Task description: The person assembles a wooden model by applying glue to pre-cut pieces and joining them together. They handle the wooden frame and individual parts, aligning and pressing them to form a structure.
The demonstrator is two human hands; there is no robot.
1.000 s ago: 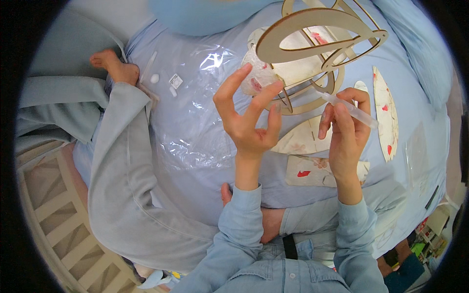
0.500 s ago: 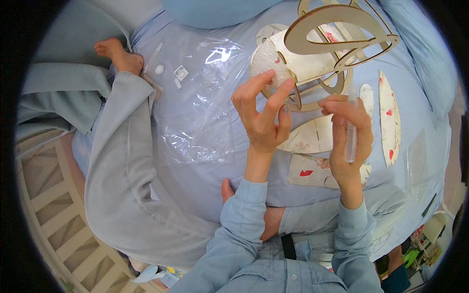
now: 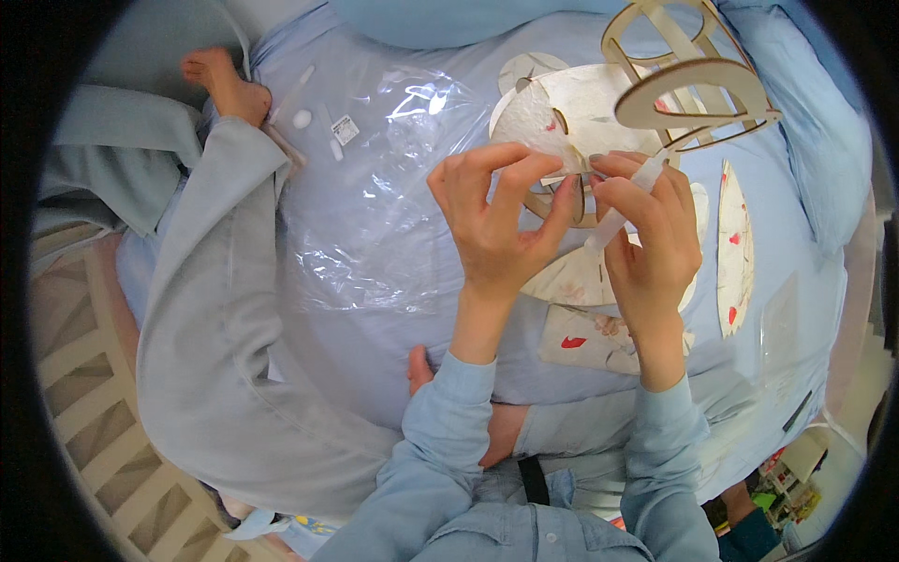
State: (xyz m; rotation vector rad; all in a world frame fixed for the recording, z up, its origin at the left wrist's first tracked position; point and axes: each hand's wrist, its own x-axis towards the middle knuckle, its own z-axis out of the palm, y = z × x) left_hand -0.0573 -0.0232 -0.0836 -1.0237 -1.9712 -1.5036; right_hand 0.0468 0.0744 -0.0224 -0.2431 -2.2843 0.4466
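A wooden lantern-like frame (image 3: 698, 92) of curved thin slats stands at the far right of the bed, partly covered with white floral paper (image 3: 538, 126). My left hand (image 3: 501, 211) is at its near edge, thumb and forefinger closed on the paper's edge. Close beside it, my right hand (image 3: 651, 239) holds a translucent glue tube (image 3: 618, 214) slantwise among its fingers. Its thumb and forefinger tips meet at the same paper edge, almost touching my left fingers. What lies exactly between the fingertips is too small to make out.
Flat paper-covered pieces, one with a red mark (image 3: 573, 343) and a long curved one (image 3: 735, 248), lie near my right hand. A clear plastic bag (image 3: 375, 234) spreads to the left, with a small white label (image 3: 345, 130) by it. Another person's leg (image 3: 211, 328) rests at the left.
My hands have come together at the paper edge; before, they were apart. The glue tube has turned from upright to slanting. The wooden frame appears farther right.
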